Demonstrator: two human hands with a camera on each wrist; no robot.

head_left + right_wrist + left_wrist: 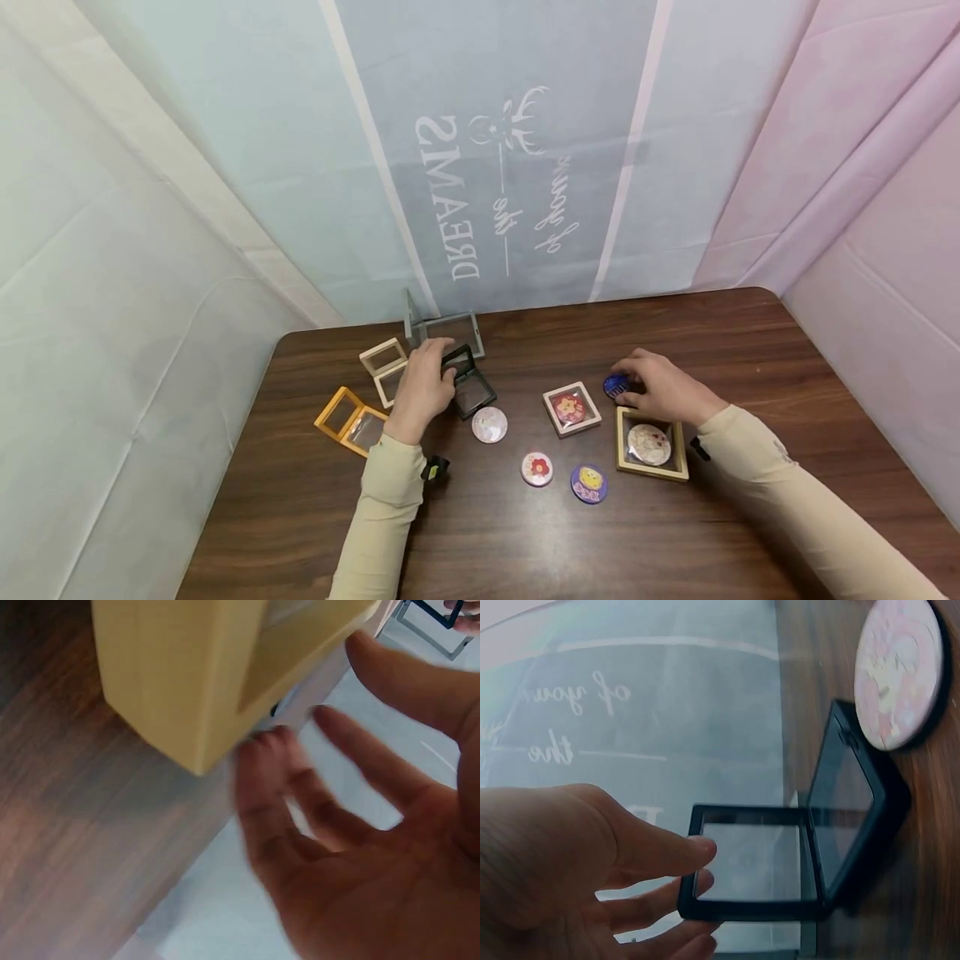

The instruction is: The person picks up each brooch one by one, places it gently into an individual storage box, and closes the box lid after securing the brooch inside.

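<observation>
My left hand (424,385) pinches the raised half of a hinged black display frame (474,395) between thumb and fingers. Its other half lies flat on the table; in the left wrist view the clear film of the black frame (754,910) shows. A pale round badge (490,425) lies beside it. Over at the right, my right hand (663,390) reaches around a blue round badge (616,386), thumb and fingers apart. In the right wrist view the fingers (262,780) are spread near a gold-coloured frame (165,682) and hold nothing visible.
Opened frames in orange (343,417), cream (382,358) and grey-green (480,337) stand at the left and back. A closed pink frame (551,415) holds a red badge. Nearer lie a flower badge (537,469) and a purple badge (588,483) on the wooden table (495,550).
</observation>
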